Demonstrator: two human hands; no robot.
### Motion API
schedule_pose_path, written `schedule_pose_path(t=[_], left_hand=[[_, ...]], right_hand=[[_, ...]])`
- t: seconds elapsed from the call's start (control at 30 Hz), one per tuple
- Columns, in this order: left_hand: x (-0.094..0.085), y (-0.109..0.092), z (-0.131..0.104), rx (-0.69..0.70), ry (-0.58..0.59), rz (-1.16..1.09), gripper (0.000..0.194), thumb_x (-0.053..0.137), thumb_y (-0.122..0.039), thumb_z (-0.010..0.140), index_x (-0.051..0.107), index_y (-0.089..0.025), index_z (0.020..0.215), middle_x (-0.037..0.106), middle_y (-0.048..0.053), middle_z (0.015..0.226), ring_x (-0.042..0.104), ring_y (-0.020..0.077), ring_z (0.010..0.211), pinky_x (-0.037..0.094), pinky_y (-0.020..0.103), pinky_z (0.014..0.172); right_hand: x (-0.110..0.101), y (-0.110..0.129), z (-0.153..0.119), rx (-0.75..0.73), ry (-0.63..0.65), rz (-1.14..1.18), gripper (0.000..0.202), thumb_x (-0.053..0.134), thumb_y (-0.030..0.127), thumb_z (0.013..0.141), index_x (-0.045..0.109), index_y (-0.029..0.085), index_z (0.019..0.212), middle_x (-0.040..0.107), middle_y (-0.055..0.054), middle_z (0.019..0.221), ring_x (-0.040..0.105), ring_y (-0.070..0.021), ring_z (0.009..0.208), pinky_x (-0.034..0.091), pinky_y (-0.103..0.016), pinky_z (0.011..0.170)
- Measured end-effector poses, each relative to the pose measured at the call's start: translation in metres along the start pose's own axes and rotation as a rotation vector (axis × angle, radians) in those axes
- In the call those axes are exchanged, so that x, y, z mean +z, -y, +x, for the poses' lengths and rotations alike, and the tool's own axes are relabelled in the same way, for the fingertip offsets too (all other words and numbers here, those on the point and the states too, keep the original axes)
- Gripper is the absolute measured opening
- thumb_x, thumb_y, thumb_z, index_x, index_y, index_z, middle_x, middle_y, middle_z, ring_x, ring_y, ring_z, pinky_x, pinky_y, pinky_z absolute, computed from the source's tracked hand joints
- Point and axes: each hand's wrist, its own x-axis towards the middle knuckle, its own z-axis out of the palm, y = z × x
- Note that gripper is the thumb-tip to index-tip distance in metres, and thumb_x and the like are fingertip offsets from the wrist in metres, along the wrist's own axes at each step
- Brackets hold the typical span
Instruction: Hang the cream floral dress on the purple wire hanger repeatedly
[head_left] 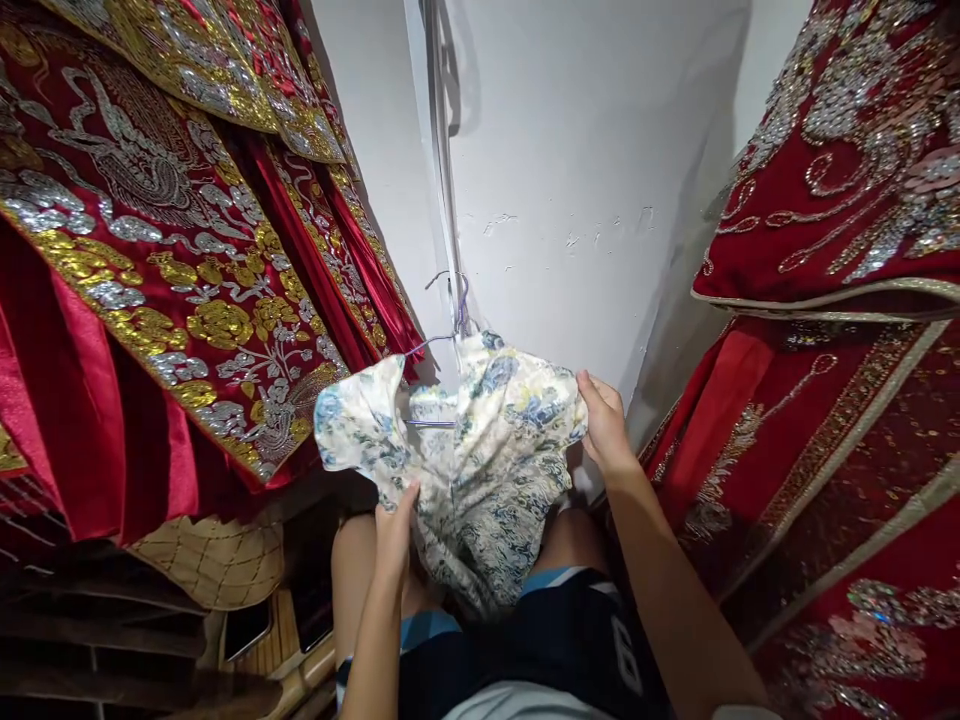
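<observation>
A white garment with a blue and yellow floral print (510, 430) hangs in front of me on a purple wire hanger (429, 343), whose hook is near a pale vertical edge. My right hand (606, 425) pinches the sleeve edge on the right side, thumb on top. Lower on the left side, my left hand (395, 525) grips the cloth below the other sleeve, its thumb in front and its fingers mostly hidden behind. A bar of the hanger shows in the neck opening. The lower part of the garment bunches above my lap.
Red robes with gold and silver embroidery (225, 320) hang on the left, and beaded red garments (840, 220) on the right. A white wall (570, 140) stands behind. At the lower left are a woven tan item (217, 560) and a dark phone-like object (248, 630) on wood.
</observation>
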Motion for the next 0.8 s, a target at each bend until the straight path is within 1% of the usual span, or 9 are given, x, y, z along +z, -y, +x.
schedule_pose_path(t=[0.13,0.2,0.37,0.47,0.5,0.57,0.67,0.7,0.8], left_hand=[[0.01,0.011,-0.021,-0.049,0.021,-0.114,0.046,0.071,-0.038,0.081,0.065,-0.015,0.121,0.07,0.014,0.125,0.057,0.0332,0.131,0.042,0.047,0.114],[0.009,0.01,-0.025,-0.031,0.031,-0.116,0.046,0.073,-0.037,0.079,0.066,-0.016,0.12,0.072,0.013,0.12,0.059,0.0334,0.129,0.042,0.048,0.114],[0.0,0.012,-0.031,-0.013,0.017,-0.124,0.053,0.074,-0.04,0.08,0.062,-0.019,0.128,0.069,0.013,0.127,0.057,0.033,0.132,0.04,0.049,0.115],[0.004,0.017,-0.037,0.004,0.022,-0.133,0.062,0.076,-0.043,0.078,0.058,-0.02,0.134,0.063,0.014,0.137,0.053,0.0314,0.136,0.037,0.047,0.118],[0.007,0.018,-0.04,0.008,0.026,-0.138,0.066,0.077,-0.043,0.077,0.056,-0.021,0.136,0.06,0.014,0.14,0.052,0.0309,0.137,0.035,0.047,0.119],[0.015,0.017,-0.046,0.011,0.039,-0.144,0.069,0.079,-0.043,0.077,0.053,-0.022,0.137,0.057,0.014,0.143,0.051,0.0301,0.138,0.033,0.046,0.12],[0.024,0.012,-0.053,0.026,0.065,-0.141,0.066,0.078,-0.044,0.077,0.055,-0.022,0.135,0.061,0.014,0.138,0.052,0.0298,0.136,0.035,0.046,0.119],[0.025,0.01,-0.054,0.039,0.079,-0.134,0.065,0.078,-0.044,0.076,0.057,-0.021,0.133,0.063,0.014,0.135,0.054,0.0302,0.135,0.037,0.046,0.118],[0.019,0.003,-0.056,0.075,0.083,-0.08,0.06,0.078,-0.044,0.075,0.059,-0.022,0.128,0.066,0.013,0.128,0.055,0.0316,0.133,0.042,0.046,0.114]], right_hand=[[-0.023,-0.016,-0.005,-0.17,-0.045,-0.198,0.046,0.069,0.061,0.081,0.057,0.02,0.064,0.054,0.003,0.063,0.054,-0.0141,0.07,0.045,-0.025,0.069],[-0.026,-0.022,-0.006,-0.182,-0.084,-0.23,0.047,0.067,0.061,0.082,0.055,0.02,0.063,0.053,0.004,0.061,0.053,-0.0136,0.067,0.044,-0.025,0.065],[-0.04,-0.047,-0.031,0.02,-0.362,0.01,0.046,0.066,0.061,0.08,0.069,0.017,0.091,0.074,-0.005,0.081,0.069,-0.0184,0.075,0.054,-0.028,0.066],[-0.051,-0.068,-0.054,0.114,-0.534,0.011,0.042,0.069,0.06,0.075,0.068,0.018,0.077,0.071,-0.005,0.066,0.067,-0.017,0.06,0.053,-0.027,0.056],[-0.049,-0.073,-0.061,0.146,-0.521,-0.014,0.041,0.071,0.059,0.074,0.066,0.019,0.07,0.067,-0.004,0.06,0.063,-0.0157,0.054,0.051,-0.026,0.05],[-0.035,-0.081,-0.074,0.274,-0.284,-0.099,0.042,0.072,0.059,0.073,0.062,0.02,0.063,0.062,-0.002,0.052,0.055,-0.0137,0.044,0.043,-0.025,0.042],[0.005,-0.083,-0.094,0.467,0.374,-0.255,0.04,0.068,0.058,0.08,0.064,0.019,0.071,0.065,-0.002,0.06,0.053,-0.0132,0.045,0.039,-0.025,0.043],[0.018,-0.082,-0.102,0.468,0.515,-0.289,0.039,0.065,0.057,0.084,0.063,0.019,0.072,0.065,-0.001,0.061,0.053,-0.0128,0.047,0.039,-0.025,0.046],[0.042,-0.078,-0.12,0.381,0.642,-0.306,0.037,0.058,0.051,0.09,0.056,0.02,0.07,0.057,0.002,0.057,0.05,-0.0128,0.052,0.04,-0.026,0.054]])
